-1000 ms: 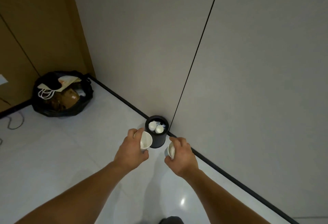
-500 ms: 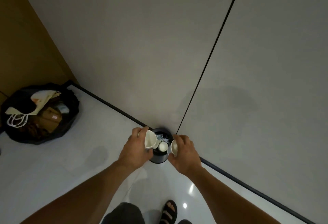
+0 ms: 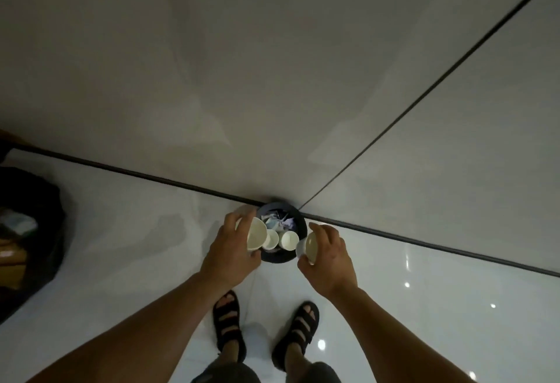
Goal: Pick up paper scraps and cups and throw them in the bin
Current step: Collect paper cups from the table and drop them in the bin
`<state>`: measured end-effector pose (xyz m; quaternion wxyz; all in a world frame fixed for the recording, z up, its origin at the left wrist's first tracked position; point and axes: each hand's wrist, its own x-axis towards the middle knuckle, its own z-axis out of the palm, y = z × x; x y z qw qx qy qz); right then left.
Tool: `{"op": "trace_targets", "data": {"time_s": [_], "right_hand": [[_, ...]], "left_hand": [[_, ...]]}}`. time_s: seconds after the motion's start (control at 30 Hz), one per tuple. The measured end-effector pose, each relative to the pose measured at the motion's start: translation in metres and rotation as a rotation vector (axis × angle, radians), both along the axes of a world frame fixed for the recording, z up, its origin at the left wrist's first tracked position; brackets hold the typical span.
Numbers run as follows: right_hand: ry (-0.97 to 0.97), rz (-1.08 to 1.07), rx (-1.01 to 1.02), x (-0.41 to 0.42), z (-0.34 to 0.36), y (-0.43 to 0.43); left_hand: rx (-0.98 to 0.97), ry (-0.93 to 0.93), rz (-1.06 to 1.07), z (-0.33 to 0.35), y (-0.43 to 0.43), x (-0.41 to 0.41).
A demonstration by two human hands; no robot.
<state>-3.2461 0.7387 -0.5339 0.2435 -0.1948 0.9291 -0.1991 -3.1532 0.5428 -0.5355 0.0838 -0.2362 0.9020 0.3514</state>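
Paper scraps (image 3: 276, 220) and two cups (image 3: 289, 240) lie in the bin (image 3: 279, 257). The left hand (image 3: 230, 250) grasps a cup (image 3: 256, 233) over its rim, the right hand (image 3: 330, 257) a second cup (image 3: 311, 249) just beside it; possibly the last.

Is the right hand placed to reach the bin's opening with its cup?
Probably yes: the right hand holds its paper cup right beside the bin rim, with nothing between them, and the opening is uncovered.
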Motion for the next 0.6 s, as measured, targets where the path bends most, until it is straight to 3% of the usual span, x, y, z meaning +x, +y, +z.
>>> {"op": "trace_targets", "data": {"time_s": [0.3, 0.6], "right_hand": [[-0.065, -0.151, 0.030, -0.034, -0.194, -0.014], [-0.048, -0.060, 0.050, -0.040, -0.346, -0.015]], "left_hand": [[0.096, -0.031, -0.118, -0.188, 0.005, -0.054], [-0.049, -0.084, -0.251, -0.337, 0.034, -0.059]]}}
